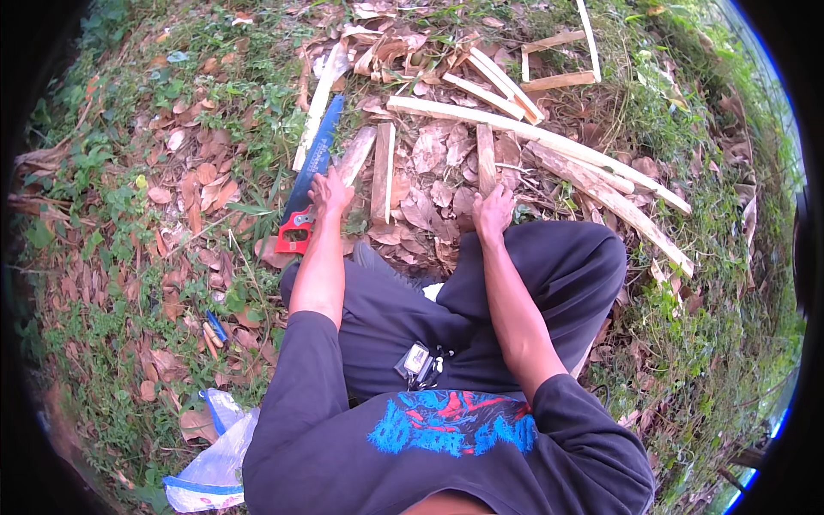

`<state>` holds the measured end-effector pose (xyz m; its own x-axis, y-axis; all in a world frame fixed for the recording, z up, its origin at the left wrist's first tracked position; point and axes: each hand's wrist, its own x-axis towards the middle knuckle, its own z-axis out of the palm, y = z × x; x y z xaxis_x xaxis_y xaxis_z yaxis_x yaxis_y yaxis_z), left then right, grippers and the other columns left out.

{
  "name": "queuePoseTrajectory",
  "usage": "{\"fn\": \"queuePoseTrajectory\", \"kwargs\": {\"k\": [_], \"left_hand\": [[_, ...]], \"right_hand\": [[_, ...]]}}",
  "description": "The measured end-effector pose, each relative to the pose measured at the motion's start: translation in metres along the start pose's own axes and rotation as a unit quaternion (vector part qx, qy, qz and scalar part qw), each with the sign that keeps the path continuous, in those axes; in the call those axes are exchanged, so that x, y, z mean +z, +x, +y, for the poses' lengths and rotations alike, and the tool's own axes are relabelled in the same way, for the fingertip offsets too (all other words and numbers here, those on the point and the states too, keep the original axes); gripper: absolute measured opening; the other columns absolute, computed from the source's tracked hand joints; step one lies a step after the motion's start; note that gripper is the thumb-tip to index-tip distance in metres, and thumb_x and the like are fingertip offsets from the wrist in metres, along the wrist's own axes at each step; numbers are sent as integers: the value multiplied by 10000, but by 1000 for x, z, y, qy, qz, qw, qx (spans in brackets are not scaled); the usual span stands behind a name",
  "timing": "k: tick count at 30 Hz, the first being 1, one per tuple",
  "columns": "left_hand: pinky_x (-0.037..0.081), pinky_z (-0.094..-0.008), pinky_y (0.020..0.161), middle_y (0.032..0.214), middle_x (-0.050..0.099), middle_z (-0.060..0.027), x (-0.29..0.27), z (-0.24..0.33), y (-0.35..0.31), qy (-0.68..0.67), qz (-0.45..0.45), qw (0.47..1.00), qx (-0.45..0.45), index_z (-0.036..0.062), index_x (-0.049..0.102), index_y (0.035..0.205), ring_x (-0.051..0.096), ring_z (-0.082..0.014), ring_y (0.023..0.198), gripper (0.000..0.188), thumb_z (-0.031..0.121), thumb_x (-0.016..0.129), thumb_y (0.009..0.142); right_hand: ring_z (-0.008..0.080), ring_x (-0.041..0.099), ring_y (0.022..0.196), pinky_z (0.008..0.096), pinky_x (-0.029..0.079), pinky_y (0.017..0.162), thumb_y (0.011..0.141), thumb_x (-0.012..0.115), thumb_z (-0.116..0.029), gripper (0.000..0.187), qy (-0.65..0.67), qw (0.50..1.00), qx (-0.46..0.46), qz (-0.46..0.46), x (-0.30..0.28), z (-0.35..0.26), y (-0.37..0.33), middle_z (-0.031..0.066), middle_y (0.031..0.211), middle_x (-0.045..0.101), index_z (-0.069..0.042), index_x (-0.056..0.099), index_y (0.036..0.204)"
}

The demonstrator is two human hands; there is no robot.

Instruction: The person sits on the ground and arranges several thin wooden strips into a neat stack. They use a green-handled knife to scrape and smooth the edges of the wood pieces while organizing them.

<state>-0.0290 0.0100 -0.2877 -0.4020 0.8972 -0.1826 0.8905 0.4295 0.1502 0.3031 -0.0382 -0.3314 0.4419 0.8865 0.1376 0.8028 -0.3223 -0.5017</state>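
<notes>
Head view: from where I stand, a short stick juts out just beyond the right hand, whose fingers look closed about its near end. Between the two hands lies a loose upright piece; a bark-edged piece touches or nearly touches the left hand, and I can't tell whether that hand grips it. Close along that hand's left side rests a blue-bladed saw, idle. By my reckoning the cutting is partly done: these pieces look trimmed short. Well beyond the right hand, several sticks outline a frame, though whether they're joined I can't say. Nearer, beyond and to the right of that hand, long strips look uncut, so some work seems left.
</notes>
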Motion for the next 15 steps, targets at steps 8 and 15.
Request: {"fn": "queuePoseTrajectory", "kwargs": {"k": [8, 15], "left_hand": [[297, -567, 1051, 1338, 447, -168, -27, -3, 34, -58, 27, 998, -22, 121, 479, 1361, 378, -354, 1296, 776, 326, 705, 647], [405, -419, 1002, 1232, 488, -143, -39, 40, 62, -121, 44, 942, 309, 82, 563, 1278, 482, -316, 1162, 691, 233, 747, 630]], "right_hand": [[407, 498, 1073, 493, 449, 890, 761, 687, -217, 535, 36, 998, 15, -41, -8, -1, 2, 225, 1136, 491, -6, 476, 1205], [419, 507, 1084, 498, 436, 917, 784, 691, -211, 587, 18, 995, 41, -91, -18, -10, 1, 234, 1176, 508, 8, 458, 1276]]}}
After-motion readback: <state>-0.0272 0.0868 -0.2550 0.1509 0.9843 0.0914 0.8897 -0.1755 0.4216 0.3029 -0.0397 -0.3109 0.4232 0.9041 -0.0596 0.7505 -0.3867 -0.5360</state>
